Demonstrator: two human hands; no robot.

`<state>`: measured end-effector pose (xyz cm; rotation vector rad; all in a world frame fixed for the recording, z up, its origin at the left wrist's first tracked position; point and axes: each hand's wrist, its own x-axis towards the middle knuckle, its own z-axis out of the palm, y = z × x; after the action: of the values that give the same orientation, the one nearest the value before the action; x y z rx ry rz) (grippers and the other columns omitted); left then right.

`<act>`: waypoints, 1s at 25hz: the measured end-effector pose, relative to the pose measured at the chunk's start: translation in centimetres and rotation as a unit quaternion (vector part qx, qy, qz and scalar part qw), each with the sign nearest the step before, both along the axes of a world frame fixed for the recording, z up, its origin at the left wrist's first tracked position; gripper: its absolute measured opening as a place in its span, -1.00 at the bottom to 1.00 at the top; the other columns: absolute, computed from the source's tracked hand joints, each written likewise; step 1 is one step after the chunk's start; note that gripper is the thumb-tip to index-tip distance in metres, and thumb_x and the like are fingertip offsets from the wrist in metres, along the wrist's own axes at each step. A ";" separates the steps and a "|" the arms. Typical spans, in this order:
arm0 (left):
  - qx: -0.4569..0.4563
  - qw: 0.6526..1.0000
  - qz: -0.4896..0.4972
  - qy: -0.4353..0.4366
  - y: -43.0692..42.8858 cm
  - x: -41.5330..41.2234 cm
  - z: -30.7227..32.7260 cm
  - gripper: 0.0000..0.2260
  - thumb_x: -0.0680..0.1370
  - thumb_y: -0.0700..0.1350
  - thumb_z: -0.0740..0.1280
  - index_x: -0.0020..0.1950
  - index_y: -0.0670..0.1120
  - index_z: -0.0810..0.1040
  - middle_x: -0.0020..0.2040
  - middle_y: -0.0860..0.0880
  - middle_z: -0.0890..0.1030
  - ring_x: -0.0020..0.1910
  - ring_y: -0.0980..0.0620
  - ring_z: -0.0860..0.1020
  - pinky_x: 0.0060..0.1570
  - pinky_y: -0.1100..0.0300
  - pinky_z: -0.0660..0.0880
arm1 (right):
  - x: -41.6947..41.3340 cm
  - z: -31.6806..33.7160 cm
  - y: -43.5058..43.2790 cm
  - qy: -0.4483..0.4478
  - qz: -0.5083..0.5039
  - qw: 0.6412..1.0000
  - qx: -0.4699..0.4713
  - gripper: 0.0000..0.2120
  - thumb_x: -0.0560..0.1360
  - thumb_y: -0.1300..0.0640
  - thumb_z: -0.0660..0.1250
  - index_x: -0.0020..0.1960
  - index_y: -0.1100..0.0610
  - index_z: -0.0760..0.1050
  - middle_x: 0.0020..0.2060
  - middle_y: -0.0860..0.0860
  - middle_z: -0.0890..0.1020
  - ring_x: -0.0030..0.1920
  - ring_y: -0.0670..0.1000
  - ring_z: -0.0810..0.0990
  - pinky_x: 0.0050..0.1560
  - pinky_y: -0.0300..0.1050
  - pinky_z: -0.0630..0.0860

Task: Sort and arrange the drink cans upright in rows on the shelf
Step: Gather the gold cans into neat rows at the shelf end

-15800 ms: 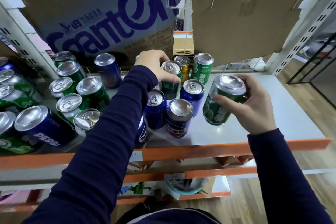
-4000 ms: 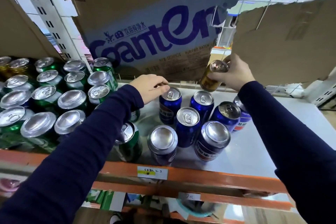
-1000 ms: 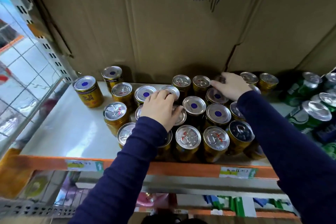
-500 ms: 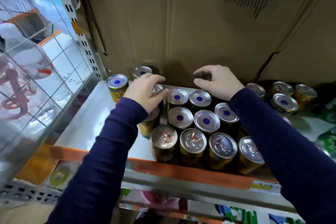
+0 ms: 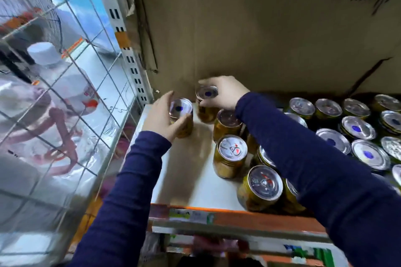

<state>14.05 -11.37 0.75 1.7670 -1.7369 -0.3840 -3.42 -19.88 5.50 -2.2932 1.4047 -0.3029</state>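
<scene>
Several gold drink cans with silver tops stand upright on the white shelf [image 5: 186, 182]. My left hand [image 5: 161, 118] grips one gold can [image 5: 181, 115] near the shelf's back left corner. My right hand [image 5: 223, 93] curls round a second gold can [image 5: 206, 98] just behind and to the right of it, close to the cardboard. More gold cans [image 5: 231, 156] stand in rows to the right, partly hidden under my right sleeve, and further ones [image 5: 358, 128] reach to the right edge.
A cardboard wall [image 5: 249, 28] backs the shelf. A wire grid panel [image 5: 71, 84] and a slotted white upright [image 5: 125, 50] close the left side. The orange front rail [image 5: 238, 219] carries price labels. A bare strip of shelf lies at the front left.
The view has swung left. My left hand moved from the cluster to the can at the far left and gripped it. My right hand moved left and took hold of the back can.
</scene>
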 end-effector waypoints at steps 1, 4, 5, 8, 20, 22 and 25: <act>0.013 0.999 0.001 0.033 0.1 0.1 -0.5 -0.36 0.42 -0.03 0.46 0.39 -0.24 0.30 0.28 -0.14 0.47 0.25 -0.03 0.43 0.11 0.53 0.17 | 0.3 -0.4 -0.3 -0.010 -0.006 1.000 0.018 -0.40 0.39 0.04 0.48 0.39 0.08 0.41 0.30 0.03 0.52 0.30 0.00 0.46 0.20 -0.29 0.34; 0.042 0.994 0.003 0.106 -0.2 0.3 -2.4 -0.27 0.24 0.03 0.51 0.31 -0.19 0.35 0.13 -0.01 0.49 0.17 -0.01 0.48 0.08 0.40 0.32 | 0.1 -0.7 -1.2 -0.031 -0.024 0.999 0.036 -0.44 0.38 0.04 0.48 0.33 0.10 0.43 0.19 0.03 0.57 0.20 0.03 0.52 0.05 -0.28 0.36; 0.052 0.990 0.015 0.129 -0.2 0.3 -3.0 -0.24 0.16 0.10 0.48 0.28 -0.15 0.37 0.09 0.03 0.49 0.14 -0.01 0.51 0.08 0.30 0.38 | -0.4 -0.7 -1.5 -0.018 -0.038 0.999 0.029 -0.44 0.38 0.00 0.47 0.31 0.11 0.40 0.14 0.05 0.57 0.14 0.06 0.53 0.02 -0.22 0.39; 0.066 0.985 0.042 0.154 -0.3 -0.1 -4.0 -0.21 0.05 0.20 0.45 0.21 -0.06 0.40 0.02 0.06 0.51 0.04 0.07 0.52 0.03 0.27 0.39 | -2.5 -0.5 -2.3 0.032 -0.108 0.992 0.051 -0.38 0.37 -0.12 0.43 0.27 0.18 0.31 0.00 0.06 0.51 -0.03 0.09 0.52 -0.19 -0.11 0.38; 0.053 0.994 -0.023 -0.094 -3.4 0.1 2.4 -0.33 0.16 0.17 0.58 0.17 -0.09 0.53 0.01 -0.11 0.54 -0.04 -0.07 0.49 -0.08 0.14 0.46 | -4.9 -2.9 -3.3 0.084 -0.062 0.983 0.151 -0.75 0.45 -0.06 0.38 -0.19 0.11 0.44 -0.25 0.00 0.51 -0.14 0.07 0.46 -0.24 -0.12 0.36; 0.054 0.992 -0.037 -0.112 -4.7 -0.7 2.7 -0.34 0.21 0.12 0.58 0.21 -0.10 0.50 0.07 -0.11 0.56 0.03 -0.09 0.51 0.00 0.11 0.49 | -5.2 -2.9 -3.3 0.030 -0.062 0.988 0.138 -0.56 0.40 -0.06 0.44 0.14 0.19 0.46 -0.01 0.06 0.55 0.02 0.07 0.51 -0.02 -0.09 0.45; 0.045 0.993 -0.038 -0.105 -5.6 -1.8 1.9 -0.29 0.22 0.08 0.58 0.29 -0.12 0.46 0.16 -0.14 0.56 0.12 -0.11 0.50 0.09 0.16 0.40 | -6.0 -2.8 -2.8 -0.097 -0.076 0.981 0.148 -0.26 0.36 0.05 0.50 0.41 0.19 0.23 0.15 0.04 0.44 0.13 -0.02 0.43 0.10 -0.19 0.36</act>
<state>12.20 -16.96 2.63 1.8651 -1.9670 -0.3222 -9.47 -22.64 2.70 -1.8696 1.4220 -0.3291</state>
